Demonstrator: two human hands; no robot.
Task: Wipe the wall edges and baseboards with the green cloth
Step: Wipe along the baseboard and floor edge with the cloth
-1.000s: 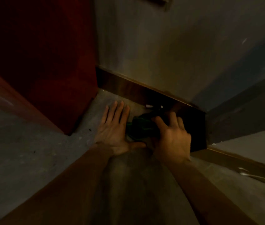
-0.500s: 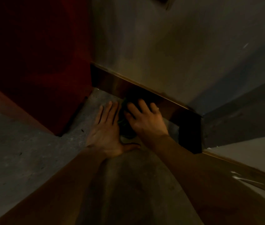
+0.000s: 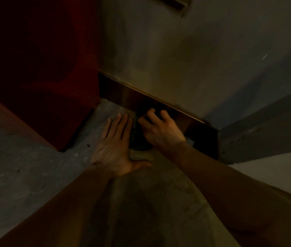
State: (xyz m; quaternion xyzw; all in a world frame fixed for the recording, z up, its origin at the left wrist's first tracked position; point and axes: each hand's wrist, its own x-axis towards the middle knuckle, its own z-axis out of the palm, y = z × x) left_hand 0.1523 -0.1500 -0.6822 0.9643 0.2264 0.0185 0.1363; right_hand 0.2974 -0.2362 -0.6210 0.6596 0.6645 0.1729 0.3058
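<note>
At the baseboard [image 3: 123, 94], right hand [image 3: 160, 129] has slid left toward the corner, fingers curled on the green cloth [image 3: 137, 139] against the wood, left hand [image 3: 114, 148] still flat, fingers straight, on the floor [image 3: 34, 166] beside it: this stretch looks nearly wiped.

Baseboard [image 3: 123, 94]: runs from frame centre toward right, at foot of wall [image 3: 176, 50]. Floor [image 3: 25, 166]: lower frame. Left hand [image 3: 113, 145]: flat on floor, centre. Cloth [image 3: 137, 138]: between hands, against baseboard. Right hand [image 3: 160, 129]: on cloth, just right of left hand.
</note>
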